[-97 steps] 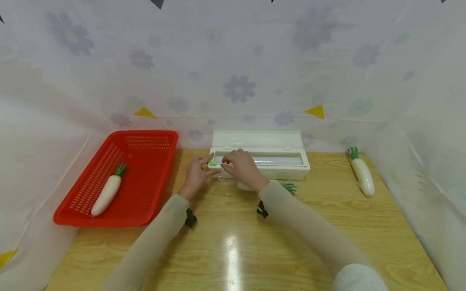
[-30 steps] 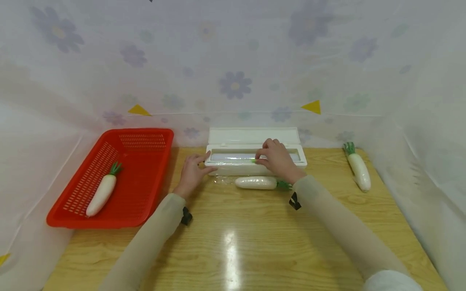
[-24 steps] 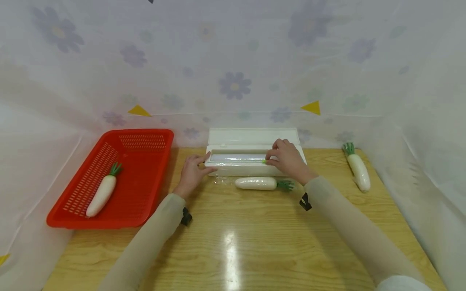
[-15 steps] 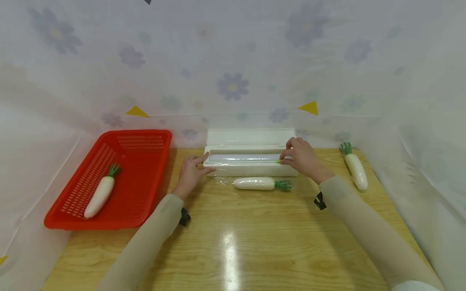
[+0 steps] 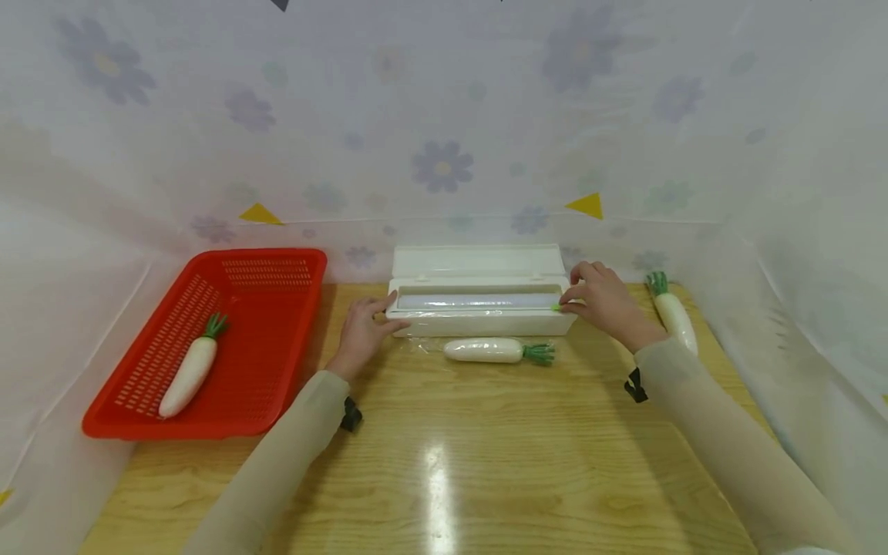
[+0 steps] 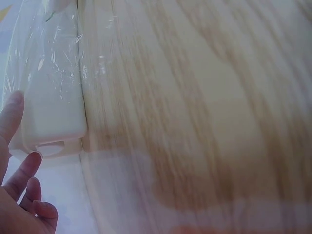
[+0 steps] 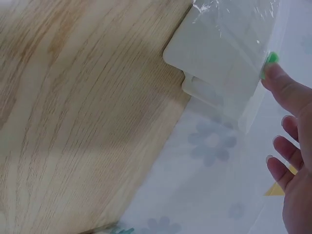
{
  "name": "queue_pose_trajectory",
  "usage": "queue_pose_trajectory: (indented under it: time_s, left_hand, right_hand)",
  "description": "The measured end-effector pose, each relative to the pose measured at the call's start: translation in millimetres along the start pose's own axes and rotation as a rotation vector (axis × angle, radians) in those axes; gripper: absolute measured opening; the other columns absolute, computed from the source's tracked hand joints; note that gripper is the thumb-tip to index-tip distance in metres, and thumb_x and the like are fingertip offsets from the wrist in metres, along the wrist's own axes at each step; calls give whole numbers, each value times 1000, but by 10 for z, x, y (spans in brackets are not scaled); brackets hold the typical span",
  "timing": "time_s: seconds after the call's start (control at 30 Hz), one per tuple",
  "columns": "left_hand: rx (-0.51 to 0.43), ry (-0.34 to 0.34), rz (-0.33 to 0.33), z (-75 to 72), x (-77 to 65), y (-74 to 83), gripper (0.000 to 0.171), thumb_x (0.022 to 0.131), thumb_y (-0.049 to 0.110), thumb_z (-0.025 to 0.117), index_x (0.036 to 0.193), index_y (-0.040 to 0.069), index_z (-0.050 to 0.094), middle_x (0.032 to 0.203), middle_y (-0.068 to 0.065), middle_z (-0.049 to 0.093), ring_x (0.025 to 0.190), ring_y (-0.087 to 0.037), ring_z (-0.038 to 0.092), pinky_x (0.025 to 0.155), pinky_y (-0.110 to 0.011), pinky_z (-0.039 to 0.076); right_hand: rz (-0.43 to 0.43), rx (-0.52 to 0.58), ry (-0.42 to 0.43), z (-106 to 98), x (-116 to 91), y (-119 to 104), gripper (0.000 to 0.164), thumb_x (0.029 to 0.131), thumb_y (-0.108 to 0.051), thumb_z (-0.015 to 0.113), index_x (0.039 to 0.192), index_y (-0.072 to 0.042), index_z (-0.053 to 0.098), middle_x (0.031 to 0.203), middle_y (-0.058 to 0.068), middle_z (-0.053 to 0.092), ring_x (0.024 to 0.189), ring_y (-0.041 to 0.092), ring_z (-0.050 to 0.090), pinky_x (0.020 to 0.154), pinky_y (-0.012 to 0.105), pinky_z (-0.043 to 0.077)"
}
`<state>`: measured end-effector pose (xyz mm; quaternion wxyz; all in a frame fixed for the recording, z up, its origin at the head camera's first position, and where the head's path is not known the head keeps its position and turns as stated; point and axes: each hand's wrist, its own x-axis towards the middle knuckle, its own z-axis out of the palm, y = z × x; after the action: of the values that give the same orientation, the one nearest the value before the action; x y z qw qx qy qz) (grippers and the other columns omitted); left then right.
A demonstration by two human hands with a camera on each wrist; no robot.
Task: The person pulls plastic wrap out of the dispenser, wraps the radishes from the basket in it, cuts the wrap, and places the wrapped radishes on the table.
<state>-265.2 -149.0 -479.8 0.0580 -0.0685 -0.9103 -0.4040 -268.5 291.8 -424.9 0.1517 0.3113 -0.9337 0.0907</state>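
Note:
A white cling film dispenser box (image 5: 479, 324) sits at the back of the table, lid (image 5: 479, 262) up, a film roll (image 5: 479, 301) inside. My left hand (image 5: 361, 331) holds its left end, thumb at the front and index finger (image 6: 29, 168) at the end face. At the right end, my right hand (image 5: 607, 304) pinches a small green slide cutter (image 7: 270, 63) on the box's front edge. Clear film (image 6: 58, 63) drapes over the front face. Just before the box lies a white radish (image 5: 486, 351) with green leaves, shiny with film around it.
On the left stands a red plastic basket (image 5: 305, 362) with one white radish (image 5: 190, 378) in it. Another radish (image 5: 676, 320) lies at the right, partly behind the right sleeve. A floral white curtain (image 5: 444, 92) closes in the back and sides of the wooden table (image 5: 444, 455).
My right hand has slid the green cutter along the box from its left end to its right end. The left hand has stayed at the left end.

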Motion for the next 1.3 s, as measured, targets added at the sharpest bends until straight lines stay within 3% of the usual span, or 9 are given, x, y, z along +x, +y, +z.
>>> queue_pose_trajectory:
  time_s: [0.37,0.9,1.3]
  left_hand:
    - [9,-29,-34,-20,1,21,70,86,36,86,148,19,58,141,-24,58,126,-39,48,107,-54,44]
    - [55,-23,-7,-28,7,6,71,85,38,86,147,18,59,142,-25,59,126,-41,49,107,-55,44]
    - [57,-37,-11,-24,21,-2,72,86,39,85,149,19,58,139,-24,59,124,-40,49,105,-53,45]
  right_hand:
    - [-49,19,20,-18,-13,55,7,82,-8,86,88,-8,81,103,16,55,89,34,48,79,49,41]
    - [-68,40,72,31,-50,105,10,80,-6,87,89,-6,82,101,16,56,86,33,48,75,47,42]
    - [-15,103,35,2,-100,97,10,82,-5,85,92,-6,82,103,16,57,90,33,50,79,49,42]
